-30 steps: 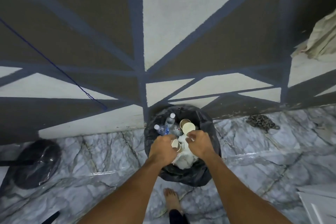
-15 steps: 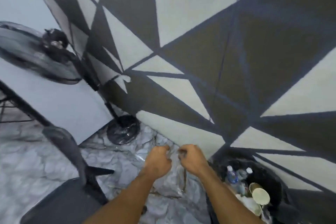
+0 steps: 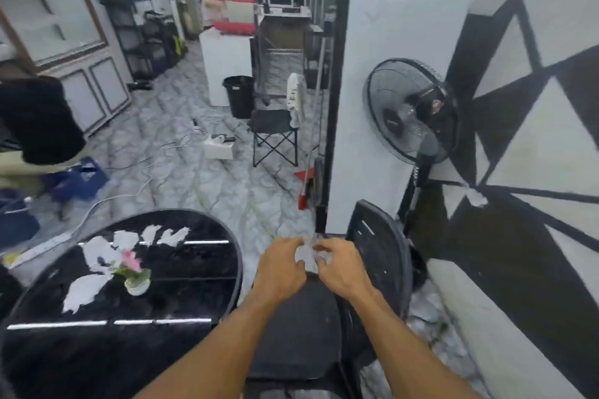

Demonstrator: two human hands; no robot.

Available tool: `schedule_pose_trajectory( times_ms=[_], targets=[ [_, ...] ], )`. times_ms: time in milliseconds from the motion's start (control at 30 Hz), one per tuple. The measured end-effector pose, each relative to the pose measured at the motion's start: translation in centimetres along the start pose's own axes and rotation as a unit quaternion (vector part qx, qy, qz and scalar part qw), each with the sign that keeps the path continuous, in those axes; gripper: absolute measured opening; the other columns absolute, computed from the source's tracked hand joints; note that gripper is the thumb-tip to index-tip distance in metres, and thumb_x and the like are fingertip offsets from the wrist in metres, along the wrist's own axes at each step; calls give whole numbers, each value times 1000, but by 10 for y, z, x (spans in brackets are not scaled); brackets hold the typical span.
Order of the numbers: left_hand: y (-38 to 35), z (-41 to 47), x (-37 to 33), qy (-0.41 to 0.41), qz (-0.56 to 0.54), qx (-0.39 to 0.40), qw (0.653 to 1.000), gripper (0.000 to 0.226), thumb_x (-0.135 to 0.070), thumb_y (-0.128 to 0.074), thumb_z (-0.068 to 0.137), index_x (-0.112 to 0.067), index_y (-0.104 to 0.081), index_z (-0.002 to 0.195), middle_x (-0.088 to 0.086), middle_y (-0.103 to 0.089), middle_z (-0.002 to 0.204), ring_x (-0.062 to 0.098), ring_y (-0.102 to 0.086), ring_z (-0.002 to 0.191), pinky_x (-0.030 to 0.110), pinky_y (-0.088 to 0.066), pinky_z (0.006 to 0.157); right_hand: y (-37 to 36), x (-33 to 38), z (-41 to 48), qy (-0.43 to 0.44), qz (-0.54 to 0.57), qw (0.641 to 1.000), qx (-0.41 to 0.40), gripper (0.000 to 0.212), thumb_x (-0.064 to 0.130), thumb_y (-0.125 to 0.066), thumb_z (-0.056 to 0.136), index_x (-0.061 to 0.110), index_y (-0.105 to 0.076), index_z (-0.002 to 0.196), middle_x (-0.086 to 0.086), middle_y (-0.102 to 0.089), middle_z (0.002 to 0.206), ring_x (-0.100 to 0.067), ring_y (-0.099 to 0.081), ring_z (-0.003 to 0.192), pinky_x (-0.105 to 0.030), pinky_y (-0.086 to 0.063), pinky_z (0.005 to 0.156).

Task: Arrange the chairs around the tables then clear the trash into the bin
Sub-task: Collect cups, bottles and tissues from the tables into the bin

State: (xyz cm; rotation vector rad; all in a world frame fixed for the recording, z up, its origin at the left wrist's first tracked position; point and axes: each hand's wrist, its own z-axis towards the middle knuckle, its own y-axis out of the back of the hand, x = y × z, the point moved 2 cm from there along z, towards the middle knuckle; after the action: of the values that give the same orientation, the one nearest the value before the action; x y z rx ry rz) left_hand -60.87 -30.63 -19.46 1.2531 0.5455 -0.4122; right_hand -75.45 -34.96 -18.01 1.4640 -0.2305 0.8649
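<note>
My left hand (image 3: 280,272) and my right hand (image 3: 343,272) are held close together in front of me, fingers curled inward. Both pinch a small crumpled piece of clear plastic (image 3: 307,256), which is blurred against the pale floor. Directly below the hands stands a black plastic chair (image 3: 379,256), its back toward the patterned wall. On my left is the round black table (image 3: 201,272), with a small vase of pink flowers (image 3: 134,280) on it. A black bin (image 3: 239,95) stands far across the room.
A standing fan (image 3: 411,113) and a tall white panel (image 3: 372,107) are on the right by the wall. Ahead on the marble floor are a black folding chair (image 3: 275,134), a red dustpan (image 3: 304,188), a white box (image 3: 218,146) and loose cables. A blue crate (image 3: 81,178) sits left.
My view has swung left, from the trash-filled bin at the wall to the room with table and chair. Both hands lifted off the bin and stay together.
</note>
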Motion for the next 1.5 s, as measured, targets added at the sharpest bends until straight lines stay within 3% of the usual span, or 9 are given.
schedule_pose_trajectory(
  times_ms=[67, 167, 467, 667, 767, 1100, 1267, 1367, 1500],
  targets=[
    [35, -8, 53, 64, 19, -22, 997, 43, -19, -59, 86, -22, -60, 128, -5, -62, 124, 19, -52, 122, 29, -43, 97, -41, 43, 22, 50, 10, 998, 42, 27, 14, -62, 86, 17, -72, 112, 4, -71, 113, -13, -61, 109, -19, -43, 92],
    [80, -24, 109, 131, 34, -64, 989, 24, -23, -56, 78, -26, -64, 100, -14, -63, 91, 20, -57, 99, 27, -45, 74, -96, 102, 47, 109, 30, 988, 104, 25, 12, -63, 83, 16, -74, 105, 0, -73, 108, -16, -64, 103, -25, -47, 91],
    [159, -31, 218, 277, 62, -180, 942, 25, -18, -59, 82, -23, -68, 105, -7, -67, 101, 17, -55, 111, 33, -48, 94, -215, 203, 115, 207, 84, 948, 226, 24, 15, -63, 82, 16, -74, 104, 2, -72, 106, -14, -63, 101, -27, -49, 92],
    [180, -23, 266, 349, 47, -268, 897, 15, -25, -56, 92, -27, -65, 81, -15, -61, 77, 4, -54, 84, 20, -43, 75, -270, 224, 168, 213, 98, 938, 254, 28, 13, -64, 83, 16, -72, 109, 1, -71, 110, -13, -64, 103, -29, -50, 95],
    [197, -27, 289, 373, 33, -286, 882, 14, -19, -61, 88, -22, -70, 98, -12, -65, 95, 6, -52, 96, 21, -42, 85, -292, 237, 189, 216, 80, 928, 291, 32, 15, -66, 84, 15, -70, 117, 0, -69, 118, -16, -61, 110, -31, -47, 100],
    [207, -42, 430, 502, 0, -188, 845, 55, -15, -72, 81, -16, -59, 135, 0, -57, 138, 20, -45, 133, 35, -42, 107, -383, 247, 233, 130, -9, 936, 326, 30, 24, -70, 83, 21, -70, 112, 2, -68, 115, -19, -63, 107, -36, -51, 94],
    [176, -37, 497, 522, 20, -66, 850, 70, -23, -75, 81, -19, -46, 145, 2, -43, 149, 26, -38, 137, 37, -43, 106, -438, 228, 246, 61, -91, 945, 308, 55, 22, -72, 81, 20, -57, 134, 0, -58, 133, -22, -54, 123, -36, -46, 99],
    [167, -35, 523, 540, 33, -42, 840, 76, -19, -72, 82, -23, -34, 147, 3, -42, 140, 27, -37, 126, 37, -43, 99, -469, 219, 253, 16, -130, 937, 323, 69, 15, -72, 76, 17, -45, 139, -9, -51, 133, -28, -48, 123, -35, -47, 96],
    [171, -19, 544, 471, -8, -51, 881, 67, 1, -56, 83, -28, -35, 140, 1, -54, 110, 20, -54, 102, 36, -51, 91, -504, 223, 263, -3, -103, 943, 317, 83, 9, -71, 71, 19, -33, 144, -8, -40, 139, -28, -37, 131, -33, -43, 101]
  ],
)
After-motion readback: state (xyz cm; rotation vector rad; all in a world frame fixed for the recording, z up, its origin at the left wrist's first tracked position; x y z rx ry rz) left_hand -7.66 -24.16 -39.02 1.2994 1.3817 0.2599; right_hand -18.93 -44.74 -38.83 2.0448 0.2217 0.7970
